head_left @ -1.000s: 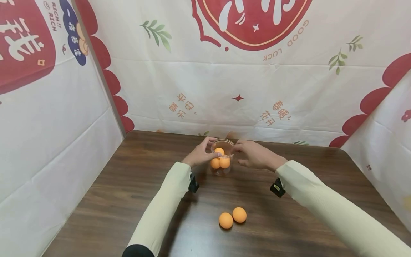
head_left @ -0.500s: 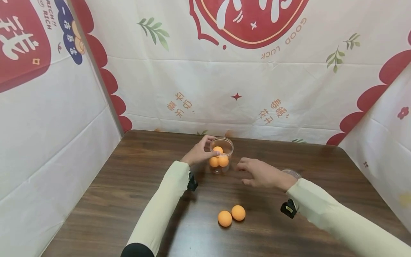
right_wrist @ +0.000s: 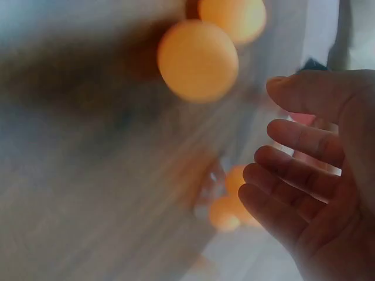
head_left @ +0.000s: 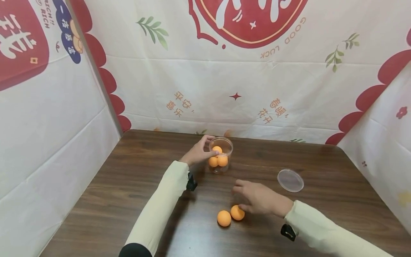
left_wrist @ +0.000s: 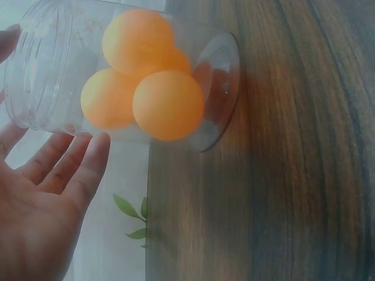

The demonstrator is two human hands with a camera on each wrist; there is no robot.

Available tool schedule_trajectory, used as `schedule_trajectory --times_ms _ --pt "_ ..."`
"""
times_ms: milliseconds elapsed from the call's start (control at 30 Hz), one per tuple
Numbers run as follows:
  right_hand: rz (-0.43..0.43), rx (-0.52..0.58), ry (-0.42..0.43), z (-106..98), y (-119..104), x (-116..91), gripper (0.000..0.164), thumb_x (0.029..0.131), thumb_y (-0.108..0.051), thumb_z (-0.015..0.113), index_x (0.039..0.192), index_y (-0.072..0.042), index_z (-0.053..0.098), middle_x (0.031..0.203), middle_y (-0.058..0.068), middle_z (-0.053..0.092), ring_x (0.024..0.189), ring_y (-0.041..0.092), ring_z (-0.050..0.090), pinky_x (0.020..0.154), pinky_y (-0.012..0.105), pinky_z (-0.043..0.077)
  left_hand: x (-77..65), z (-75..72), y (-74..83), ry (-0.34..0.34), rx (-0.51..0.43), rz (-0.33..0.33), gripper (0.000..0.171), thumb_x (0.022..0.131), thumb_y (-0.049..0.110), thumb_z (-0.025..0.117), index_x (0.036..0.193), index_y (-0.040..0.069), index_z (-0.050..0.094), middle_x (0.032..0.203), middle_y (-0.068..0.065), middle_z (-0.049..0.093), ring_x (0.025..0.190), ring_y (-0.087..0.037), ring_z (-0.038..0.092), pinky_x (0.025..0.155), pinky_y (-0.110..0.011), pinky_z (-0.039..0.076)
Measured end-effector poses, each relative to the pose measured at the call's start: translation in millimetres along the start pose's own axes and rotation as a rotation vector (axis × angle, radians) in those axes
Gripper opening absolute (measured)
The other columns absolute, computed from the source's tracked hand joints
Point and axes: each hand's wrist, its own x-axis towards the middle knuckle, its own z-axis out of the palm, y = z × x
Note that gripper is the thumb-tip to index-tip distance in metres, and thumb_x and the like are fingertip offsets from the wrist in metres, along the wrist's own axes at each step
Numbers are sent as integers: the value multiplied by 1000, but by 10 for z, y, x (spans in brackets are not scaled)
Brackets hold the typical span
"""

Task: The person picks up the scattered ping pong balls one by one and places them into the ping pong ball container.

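Note:
My left hand (head_left: 197, 153) grips a clear plastic jar (head_left: 220, 170) near its open mouth, thumb on the near side and fingers round the back. The jar stands upright on the table with several orange ping-pong balls (left_wrist: 168, 105) inside. Two more ping-pong balls lie side by side in front of it: one on the left (head_left: 224, 218) and one on the right (head_left: 237, 212). Over the right one hovers my right hand (head_left: 260, 198), its thumb overlapping that ball in the head view. In the right wrist view, its fingers are loosely bent and hold nothing.
A round clear lid (head_left: 290, 180) lies flat on the brown wooden table (head_left: 128, 178), to the right of the jar and beyond the right wrist. Printed white cloth (head_left: 205, 82) hangs behind the table and along both sides.
My right hand has left the jar and moved towards me, down to the two loose balls. The lid, hidden by the arm before, is now fully visible. The left hand keeps its hold.

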Motion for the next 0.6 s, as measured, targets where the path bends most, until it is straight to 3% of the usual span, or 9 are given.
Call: schedule_trajectory --times_ms 200,600 --pt "-14 64 -21 160 -94 -68 32 77 -25 67 105 -13 57 90 -7 42 66 2 40 54 19 40 1 5 12 5 -1 -3 62 79 39 65 130 23 34 120 -6 48 109 -17 47 87 -39 43" --pt "-39 77 3 374 -128 -110 29 73 -19 69 100 -13 60 92 -6 49 67 -1 41 57 18 40 -18 -6 19 -13 -17 -17 63 79 37 66 131 24 33 123 -7 48 110 -18 49 89 -37 43"
